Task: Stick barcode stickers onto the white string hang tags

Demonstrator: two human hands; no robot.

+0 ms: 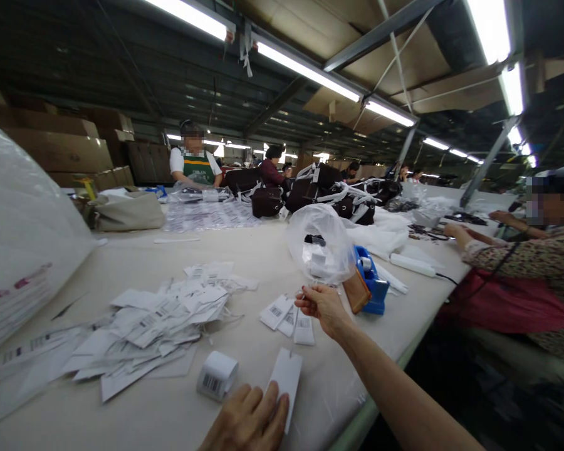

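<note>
My left hand [249, 418] presses its fingertips on a blank white hang tag [289, 376] that lies on the table near its front edge. Above it, my right hand [326, 307] is closed in a pinch on the tag's thin string [296, 322], drawn up from the tag's top end. Right beside that hand lie several barcoded tags [277, 311], partly overlapping. A roll of barcode stickers [217, 374] stands just left of my left hand. Farther left spreads a loose heap of white tags [160, 319], some with barcodes showing.
Beyond my right hand are a clear plastic bag [322, 241], a blue tape dispenser [373, 294] and a brown phone case or wallet [356, 291]. Dark bags [310, 191] pile up at the back. A large plastic sack [23, 238] bulges at left. Co-workers stand opposite and at right.
</note>
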